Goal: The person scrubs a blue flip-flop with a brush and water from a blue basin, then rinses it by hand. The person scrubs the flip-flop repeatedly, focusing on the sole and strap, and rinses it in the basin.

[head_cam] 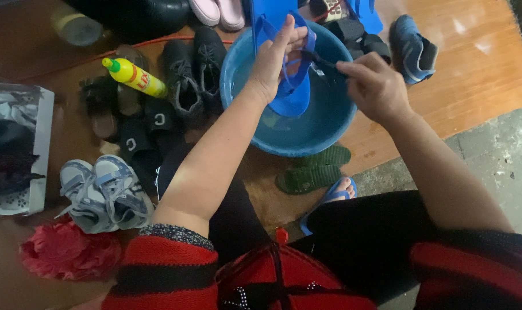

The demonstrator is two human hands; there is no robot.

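Note:
My left hand (272,60) grips a blue flip-flop sandal (289,95) and holds it upright over a blue plastic basin (298,135) with water in it. My right hand (376,86) is closed on a dark brush (327,63) whose head rests against the sandal's strap. Both hands hover above the basin's middle.
Around the basin lie many shoes: black sneakers (195,72), black slides (143,138), grey-blue sneakers (103,192), green sandals (312,169), a blue shoe (413,49). A yellow bottle with a green cap (134,77) lies at the left. My foot in a blue sandal (338,189) rests near the basin.

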